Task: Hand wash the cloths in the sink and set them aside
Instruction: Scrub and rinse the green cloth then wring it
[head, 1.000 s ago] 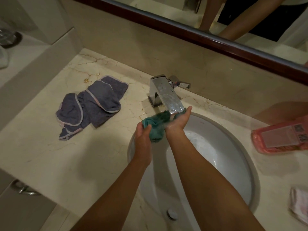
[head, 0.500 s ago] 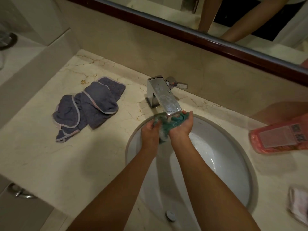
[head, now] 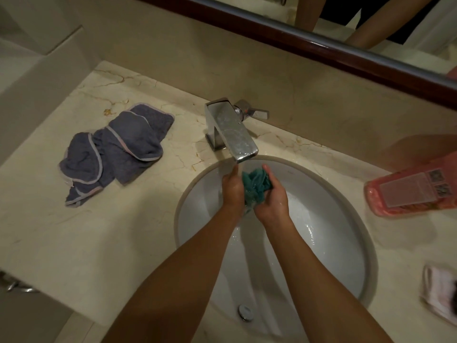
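Note:
A small teal cloth (head: 256, 182) is bunched up between both my hands over the white sink (head: 329, 243), just below the chrome tap (head: 231, 128). Water runs from the spout onto it. My left hand (head: 232, 191) grips the cloth's left side and my right hand (head: 272, 196) grips its right side, fingers curled round it. A crumpled grey cloth (head: 116, 149) with pale edging lies on the marble counter (head: 74, 233) to the left of the sink. A pink-white cloth (head: 440, 293) lies at the right edge of the counter.
A pink bottle (head: 413, 191) lies on its side on the counter right of the sink. The tap lever (head: 254, 112) sticks out toward the back wall. A mirror (head: 371, 26) with a dark frame runs along the top. The sink's overflow button (head: 244, 311) is near me.
Both hands with the teal cloth have moved down from right against the spout into the basin, and they have squeezed the cloth closer together under the running water.

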The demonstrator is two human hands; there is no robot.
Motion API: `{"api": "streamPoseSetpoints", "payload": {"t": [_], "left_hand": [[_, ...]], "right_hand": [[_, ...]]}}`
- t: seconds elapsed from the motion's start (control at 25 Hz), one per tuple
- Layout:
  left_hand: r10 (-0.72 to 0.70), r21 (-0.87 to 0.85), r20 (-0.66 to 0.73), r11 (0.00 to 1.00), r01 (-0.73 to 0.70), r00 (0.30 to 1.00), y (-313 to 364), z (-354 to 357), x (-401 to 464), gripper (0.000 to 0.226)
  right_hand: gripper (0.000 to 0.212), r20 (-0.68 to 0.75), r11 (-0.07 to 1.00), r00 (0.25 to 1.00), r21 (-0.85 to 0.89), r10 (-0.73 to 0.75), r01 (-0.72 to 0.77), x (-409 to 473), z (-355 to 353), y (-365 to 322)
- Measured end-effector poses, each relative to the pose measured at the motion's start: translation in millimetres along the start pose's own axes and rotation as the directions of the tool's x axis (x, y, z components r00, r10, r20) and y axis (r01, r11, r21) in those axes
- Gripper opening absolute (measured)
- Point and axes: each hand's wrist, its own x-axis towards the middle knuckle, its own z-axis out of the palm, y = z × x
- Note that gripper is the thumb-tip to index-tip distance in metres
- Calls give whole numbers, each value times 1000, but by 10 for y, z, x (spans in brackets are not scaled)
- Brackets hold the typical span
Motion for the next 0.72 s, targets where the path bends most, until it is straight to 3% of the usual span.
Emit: {"api": "streamPoseSetpoints", "payload": {"t": [0.16,0.32,0.44,0.56,0.64,0.72], "left_hand": [[47,-39,77,998,-44,996,-110,-96,-26,34],[178,48,83,982,-182,981,-46,-194,-61,26],[302,206,95,926,-316,949,2,-291,-87,26],[337,223,94,910,-350,937,57,-390,-146,31],[317,232,77,917,-326,945,101,-407,-161,42],[211,232,39,949,-215,977,140,-399,-159,53]], "right_hand": [[23,-8,980,1000,-198,-4,3,25,-87,-20],[26,-16,859,1000,-512,10,-17,-12,-154,22],[34,11,843,997,-534,74,-57,-59,-170,23],[37,18,762,999,-647,46,-23,-68,-105,6],[37,14,735,999,-678,46,-24,-68,-46,-3],[37,55,827,996,-562,71,-28,-85,-14,-15]]}}
